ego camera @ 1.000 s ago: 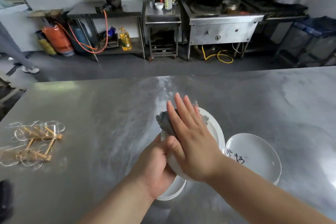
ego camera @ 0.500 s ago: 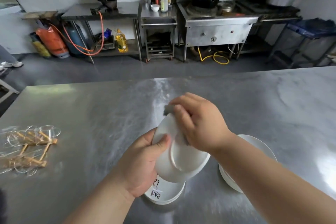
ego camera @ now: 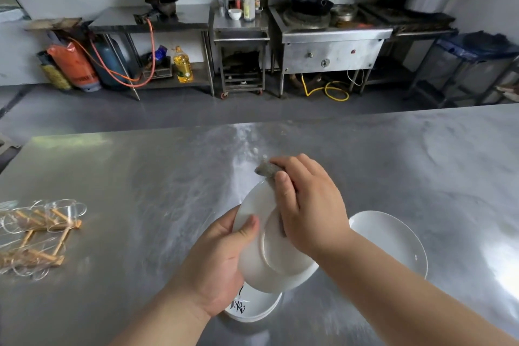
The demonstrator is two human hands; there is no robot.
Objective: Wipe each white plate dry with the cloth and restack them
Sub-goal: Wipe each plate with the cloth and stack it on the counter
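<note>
White round plate (ego camera: 269,261) is held tilted above the shiny steel desk (ego camera: 140,177), its underside with the raised foot ring turned toward the camera; the left hand (ego camera: 219,267) grasps its left rim, thumb pressed on the underside and the other fingers hidden behind; the right hand (ego camera: 309,205) is clenched round a crumpled grey cloth (ego camera: 266,170), holding it against the plate's upper edge, with a tuft of cloth sticking out past the fingertips; directly below the held plate a low stack of white plates with black writing (ego camera: 252,309) sits on the desk, partly hidden by the left hand; to the right another white plate (ego camera: 393,239) lies on the desk, its near side covered by the right forearm; far left on the desk lies a bundle of wooden sticks in clear plastic (ego camera: 36,233), well apart from the plates.
</note>
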